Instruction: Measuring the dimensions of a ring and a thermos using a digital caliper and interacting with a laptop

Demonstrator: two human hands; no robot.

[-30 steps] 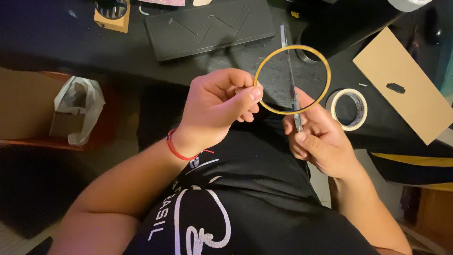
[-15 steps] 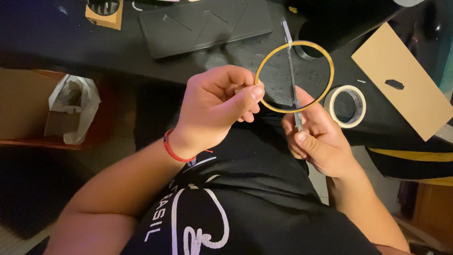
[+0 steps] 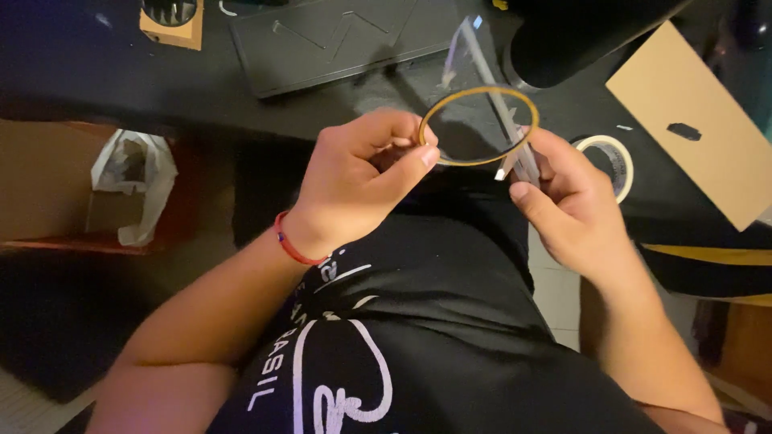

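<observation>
My left hand [image 3: 358, 181] pinches the near-left edge of a thin wooden ring [image 3: 479, 125] between thumb and fingers, holding it over the edge of a dark table [image 3: 72, 64]. A red band circles that wrist. My right hand [image 3: 567, 205] grips a long thin metal strip [image 3: 497, 104] that crosses the ring on its right side and points away from me. Both hands hover close together above my lap.
A roll of pale tape [image 3: 613, 161] lies on the table right of my hands, beside a brown cardboard sheet [image 3: 698, 120]. A dark flat panel [image 3: 346, 36] lies further back. A cardboard box with a plastic bag [image 3: 133, 181] stands at the left.
The ring has tilted flatter and sits lower and closer to my hands. The metal strip has swung slightly, its far end now blurred with motion.
</observation>
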